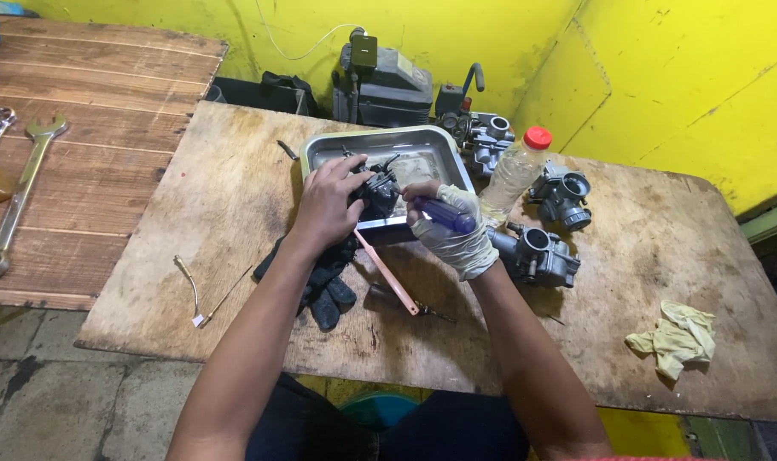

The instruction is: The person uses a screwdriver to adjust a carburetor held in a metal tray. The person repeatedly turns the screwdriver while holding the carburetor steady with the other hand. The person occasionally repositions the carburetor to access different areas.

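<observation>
Over the metal tray (320, 147), centre of frame: carburetor work.
Bare left hand (324, 205) is closing around the heavy, rigid, probably oily carburetor (380, 192); gloved right hand (453, 230) is gripping a blue-handled screwdriver (446, 215).

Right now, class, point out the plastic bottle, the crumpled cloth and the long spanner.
plastic bottle (516, 173), head view, on its clear body below the red cap.
crumpled cloth (674, 339), head view, on its bunched middle.
long spanner (17, 198), head view, midway along its shaft.
</observation>
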